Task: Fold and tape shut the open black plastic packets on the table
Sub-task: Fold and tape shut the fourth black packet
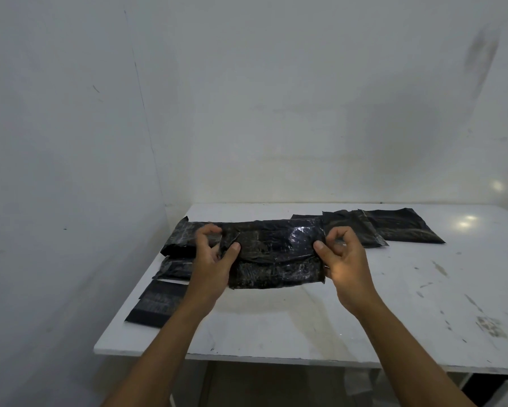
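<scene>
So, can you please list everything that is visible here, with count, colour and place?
held packet: one, black, glossy, between both hands above the table
left packets: several, black, overlapping by the table's left edge; exact count unclear
far packets: at least two, black, overlapping, far right of table
table: one, white, scuffed
walls: two, white, behind and left of table
left hand: one, pinches held packet's left end
right hand: one, pinches its right end
</scene>
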